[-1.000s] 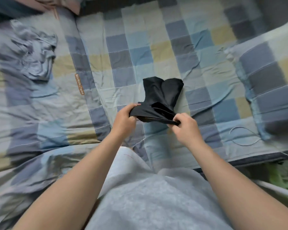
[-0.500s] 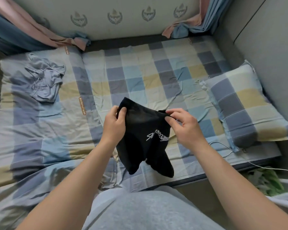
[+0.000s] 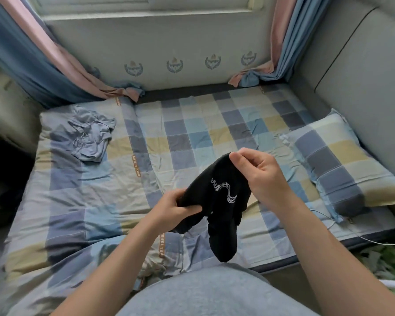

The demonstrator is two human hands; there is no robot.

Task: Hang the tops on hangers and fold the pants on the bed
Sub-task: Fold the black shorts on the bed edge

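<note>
Head view: a checked bed (image 3: 192, 131) fills the middle of the frame, seen from its near edge.
black garment (image 3: 217, 201): held up off the bed between both hands, close to the centre of the frame. A white print shows on its front. Its lower part hangs loose toward 6 o'clock, over the bed's near edge.
left hand (image 3: 176, 208): at 9 o'clock of the black garment, with fingers and thumb curled round a bunched fold of it.
right hand (image 3: 258, 176): at 2 o'clock of the black garment, with thumb and fingers pinching its top edge, higher than the left hand.
grey-blue garment (image 3: 89, 135): crumpled on the bed at 10 o'clock from the hands, well apart from them.
pillow (image 3: 342, 165): checked like the bed, lying at 3 o'clock beside the grey wall panel (image 3: 363, 87).
white cable (image 3: 351, 233): runs over the bed's near corner at 4 o'clock, just below the pillow.
curtains (image 3: 32, 65): blue and pink, hanging at 10 and 1 o'clock, their ends resting at the bed's far edge.
grey clothing (image 3: 214, 293): the person's own, at 6 o'clock along the bottom of the frame.
</note>
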